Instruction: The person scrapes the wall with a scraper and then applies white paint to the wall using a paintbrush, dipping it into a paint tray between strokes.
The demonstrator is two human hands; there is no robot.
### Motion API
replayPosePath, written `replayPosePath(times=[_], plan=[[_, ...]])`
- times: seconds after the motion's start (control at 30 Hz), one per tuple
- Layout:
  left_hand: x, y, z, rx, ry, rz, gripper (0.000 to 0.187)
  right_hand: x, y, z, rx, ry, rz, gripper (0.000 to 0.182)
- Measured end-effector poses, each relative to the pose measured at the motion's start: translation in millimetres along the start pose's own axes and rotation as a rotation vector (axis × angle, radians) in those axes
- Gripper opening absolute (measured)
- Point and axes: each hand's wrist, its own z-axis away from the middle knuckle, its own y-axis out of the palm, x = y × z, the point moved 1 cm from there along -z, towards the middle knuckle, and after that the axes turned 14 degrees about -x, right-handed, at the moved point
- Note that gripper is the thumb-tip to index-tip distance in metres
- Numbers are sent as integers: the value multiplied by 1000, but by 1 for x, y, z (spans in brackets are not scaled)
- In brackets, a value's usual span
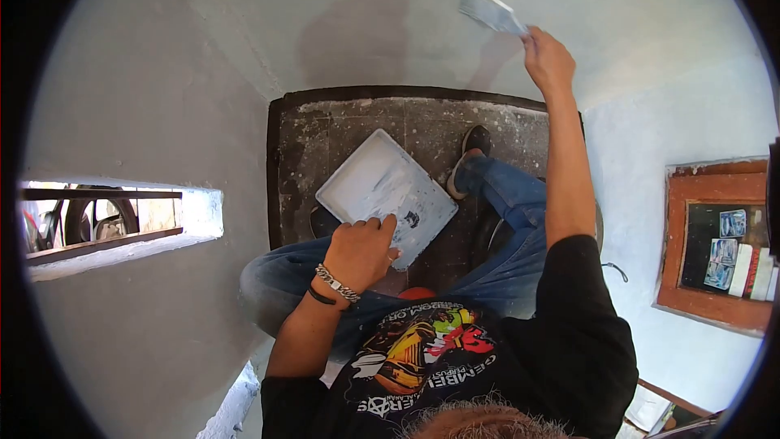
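Note:
My right hand is raised and wrapped round the handle of a paintbrush. The brush has a wide, pale, paint-smeared head, slightly blurred, in front of the grey-white wall. Low in front of my body, my left hand has its fingers curled over the near edge of a paint tray. White and bluish-grey paint coats the tray, and a small dark patch shows on its surface. The tray sits tilted like a diamond between my bent legs. My left fingertips are partly hidden.
The dark floor is spattered with white specks. A shoe rests near the tray's right side. On the left is a slot-like opening with bars; on the right, a brown wooden frame with packets behind it.

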Motion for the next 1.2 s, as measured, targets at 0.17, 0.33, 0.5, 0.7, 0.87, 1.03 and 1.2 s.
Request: replayPosePath(times=[0.17,0.33,0.5,0.7,0.87,1.03,1.2], plan=[[1,0,-4,-34,-9,-11,48,-7,38,44,-57,352,-783,25],[1,2,-3,44,-18,-5,48,74,115,62,-129,655,-1178,25],[7,2,-1,23,-34,-33,46,81,183,185,39,910,-1089,23],[6,9,11,37,-11,4,44,82,153,204,-37,865,-1098,23],[10,9,10,22,-35,-13,42,112,112,81,-149,751,-1236,27],[9,4,2,26,-42,-16,41,96,180,165,-104,604,-749,32],[3,9,4,-1,24,-11,37,91,203,242,119,732,-791,29]])
